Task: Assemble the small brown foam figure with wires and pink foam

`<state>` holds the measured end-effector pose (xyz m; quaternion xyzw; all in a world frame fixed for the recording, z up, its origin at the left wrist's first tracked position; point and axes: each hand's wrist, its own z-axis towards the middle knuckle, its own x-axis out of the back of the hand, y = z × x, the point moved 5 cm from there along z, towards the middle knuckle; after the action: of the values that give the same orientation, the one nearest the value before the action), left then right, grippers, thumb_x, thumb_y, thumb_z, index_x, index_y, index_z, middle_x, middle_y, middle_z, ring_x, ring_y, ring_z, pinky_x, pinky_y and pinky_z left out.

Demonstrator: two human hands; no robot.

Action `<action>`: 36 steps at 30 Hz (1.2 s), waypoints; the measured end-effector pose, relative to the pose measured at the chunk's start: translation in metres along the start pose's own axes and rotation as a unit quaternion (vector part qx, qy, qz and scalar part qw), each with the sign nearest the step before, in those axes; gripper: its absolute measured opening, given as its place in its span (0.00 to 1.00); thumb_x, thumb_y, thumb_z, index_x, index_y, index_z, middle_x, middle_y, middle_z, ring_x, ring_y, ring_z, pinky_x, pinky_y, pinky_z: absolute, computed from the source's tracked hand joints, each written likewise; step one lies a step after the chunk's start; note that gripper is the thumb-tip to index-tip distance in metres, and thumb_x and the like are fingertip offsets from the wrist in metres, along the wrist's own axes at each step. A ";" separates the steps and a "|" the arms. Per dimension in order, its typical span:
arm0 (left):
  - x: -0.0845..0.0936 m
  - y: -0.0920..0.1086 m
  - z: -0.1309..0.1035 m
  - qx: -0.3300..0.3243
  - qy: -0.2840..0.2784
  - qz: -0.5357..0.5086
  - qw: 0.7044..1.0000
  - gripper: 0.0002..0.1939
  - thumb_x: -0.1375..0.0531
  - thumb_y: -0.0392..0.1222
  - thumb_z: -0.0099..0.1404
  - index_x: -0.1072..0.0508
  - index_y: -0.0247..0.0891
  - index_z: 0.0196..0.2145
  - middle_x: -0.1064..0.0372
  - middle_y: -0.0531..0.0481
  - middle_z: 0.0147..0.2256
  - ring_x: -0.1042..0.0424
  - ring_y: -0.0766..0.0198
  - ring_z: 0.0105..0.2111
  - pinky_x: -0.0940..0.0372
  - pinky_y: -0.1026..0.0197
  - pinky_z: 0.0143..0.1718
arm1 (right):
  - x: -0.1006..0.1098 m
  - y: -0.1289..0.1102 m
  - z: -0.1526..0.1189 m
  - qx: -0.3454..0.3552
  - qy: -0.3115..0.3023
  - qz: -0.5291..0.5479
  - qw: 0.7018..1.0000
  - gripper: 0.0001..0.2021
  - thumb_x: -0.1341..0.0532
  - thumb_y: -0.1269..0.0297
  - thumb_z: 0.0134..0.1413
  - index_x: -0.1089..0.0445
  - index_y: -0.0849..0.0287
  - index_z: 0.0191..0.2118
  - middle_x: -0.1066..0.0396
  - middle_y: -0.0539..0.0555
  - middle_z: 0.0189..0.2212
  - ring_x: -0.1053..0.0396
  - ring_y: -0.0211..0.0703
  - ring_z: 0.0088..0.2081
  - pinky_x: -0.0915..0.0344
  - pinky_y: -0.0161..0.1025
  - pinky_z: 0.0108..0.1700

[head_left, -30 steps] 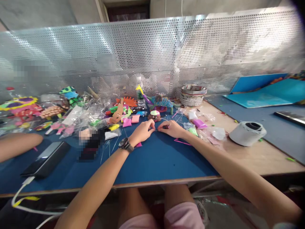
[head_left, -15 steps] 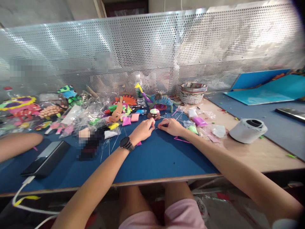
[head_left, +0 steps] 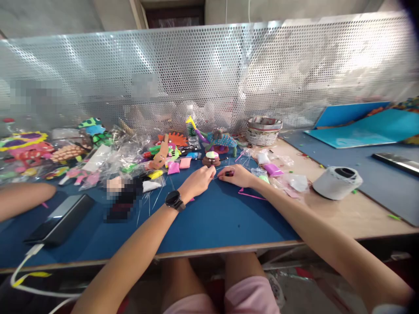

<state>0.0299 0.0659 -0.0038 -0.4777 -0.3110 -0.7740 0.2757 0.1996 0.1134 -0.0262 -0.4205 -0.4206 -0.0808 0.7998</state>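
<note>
My left hand, with a black watch on its wrist, is closed in a pinch over the blue mat. Just to its right my right hand pinches too, thumb and forefinger towards the left. A thin pale wire shows between the two sets of fingertips; its ends are hidden. Something small and dark shows at the right fingers, too small to name. Directly behind the hands sits a brown clay figure with eyes and a white, pink and green top. A pink strip lies below my right hand.
Bagged clay packs and clay animals crowd the back, with a bottle and a woven basket. A white roll stands right. At left are a phone on a cable and another person's arm.
My left hand has turned so its knuckles hide more of the fingertips. My right fingers have shifted slightly, showing a dark bit. The view has tilted a little.
</note>
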 end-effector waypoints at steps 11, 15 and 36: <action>0.007 -0.017 -0.007 0.020 -0.036 -0.088 0.995 0.06 0.40 0.39 0.67 0.26 0.41 0.42 0.27 0.49 0.39 0.27 0.59 0.39 0.34 0.58 0.44 | 0.005 -0.010 -0.003 0.032 -0.072 0.077 0.994 0.17 0.43 0.69 0.57 0.22 0.59 0.49 0.20 0.52 0.38 0.26 0.40 0.36 0.33 0.36 0.41; 0.008 -0.012 -0.006 0.007 -0.034 -0.060 0.998 0.08 0.40 0.36 0.67 0.26 0.41 0.44 0.26 0.48 0.40 0.26 0.58 0.41 0.34 0.58 0.46 | 0.003 -0.010 -0.001 -0.030 -0.067 0.118 0.990 0.18 0.45 0.62 0.61 0.23 0.61 0.50 0.20 0.52 0.34 0.32 0.37 0.27 0.36 0.34 0.32; 0.013 -0.008 -0.009 -0.013 -0.046 -0.016 0.999 0.19 0.45 0.31 0.66 0.22 0.44 0.50 0.26 0.45 0.46 0.25 0.58 0.44 0.33 0.59 0.48 | -0.006 -0.015 -0.001 -0.027 -0.038 0.034 0.998 0.11 0.39 0.61 0.56 0.19 0.58 0.38 0.22 0.50 0.29 0.31 0.37 0.27 0.38 0.32 0.31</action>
<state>0.0140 0.0630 0.0031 -0.5115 -0.3211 -0.7593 0.2422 0.1895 0.1022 -0.0219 -0.4589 -0.4337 -0.0494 0.7738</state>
